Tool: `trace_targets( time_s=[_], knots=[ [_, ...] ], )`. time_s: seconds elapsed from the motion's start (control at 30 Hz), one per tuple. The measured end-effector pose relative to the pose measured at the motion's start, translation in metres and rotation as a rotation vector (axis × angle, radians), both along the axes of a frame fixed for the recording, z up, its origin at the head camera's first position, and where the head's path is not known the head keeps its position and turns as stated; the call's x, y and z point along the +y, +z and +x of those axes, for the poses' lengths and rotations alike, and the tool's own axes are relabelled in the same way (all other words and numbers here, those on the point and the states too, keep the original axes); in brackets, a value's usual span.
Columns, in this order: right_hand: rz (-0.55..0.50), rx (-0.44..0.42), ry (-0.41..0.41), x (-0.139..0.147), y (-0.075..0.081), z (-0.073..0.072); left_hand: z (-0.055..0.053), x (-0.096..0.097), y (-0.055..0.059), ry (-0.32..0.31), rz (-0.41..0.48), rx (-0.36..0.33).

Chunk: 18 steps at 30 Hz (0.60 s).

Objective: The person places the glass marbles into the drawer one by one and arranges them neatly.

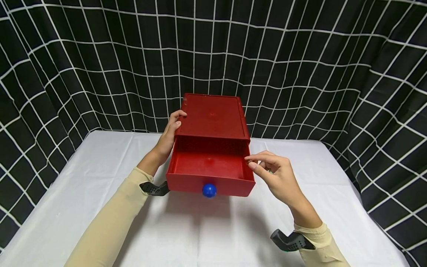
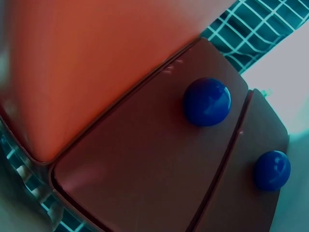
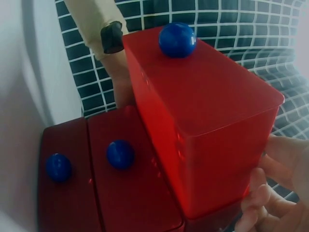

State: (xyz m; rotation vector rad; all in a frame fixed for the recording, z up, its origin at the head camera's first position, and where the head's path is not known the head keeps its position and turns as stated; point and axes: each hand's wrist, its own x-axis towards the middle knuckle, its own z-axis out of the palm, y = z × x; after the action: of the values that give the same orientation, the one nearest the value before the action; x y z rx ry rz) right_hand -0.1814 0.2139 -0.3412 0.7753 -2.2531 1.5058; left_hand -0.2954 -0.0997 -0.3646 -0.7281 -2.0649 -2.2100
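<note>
Nearest the viewer, two stretchy beige sleeves [image 1: 106, 222] each carry a matte black wrist camera [image 1: 290, 241] over a white cloth-covered tabletop [image 1: 207, 246]. Beyond them the person's right hand [image 1: 280, 176] hovers at the right rim of the open top drawer [image 1: 190, 184], its thumb and forefinger tips almost meeting there (a green speck [image 1: 269, 172] shows among the fingers, though whether they pinch anything cannot be told). The hollow of the drawer therefore lies just left of those fingertips, its depth running away from the person, and the right hand is the nearer one to its opening. The drawer is a smooth red plastic box, its front set with a glossy round blue knob [image 1: 209, 190]. Under it, in the left wrist view, sit two closed drawers [image 2: 140, 159] with matching knobs. The left hand [image 1: 165, 139] rests against the left side of the red cabinet [image 1: 213, 118], fingertips at its top edge. Farthest off hangs a rippling black curtain [image 1: 200, 46] with a white grid.
</note>
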Motion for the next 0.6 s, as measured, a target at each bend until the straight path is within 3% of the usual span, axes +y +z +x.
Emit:
trace_targets(
  time_s=[0.6],
  knots=[
    [0.016, -0.030, 0.002, 0.0017, 0.0011, 0.0002, -0.0011, 0.0000, -0.0012, 0.002, -0.005, -0.006]
  ],
)
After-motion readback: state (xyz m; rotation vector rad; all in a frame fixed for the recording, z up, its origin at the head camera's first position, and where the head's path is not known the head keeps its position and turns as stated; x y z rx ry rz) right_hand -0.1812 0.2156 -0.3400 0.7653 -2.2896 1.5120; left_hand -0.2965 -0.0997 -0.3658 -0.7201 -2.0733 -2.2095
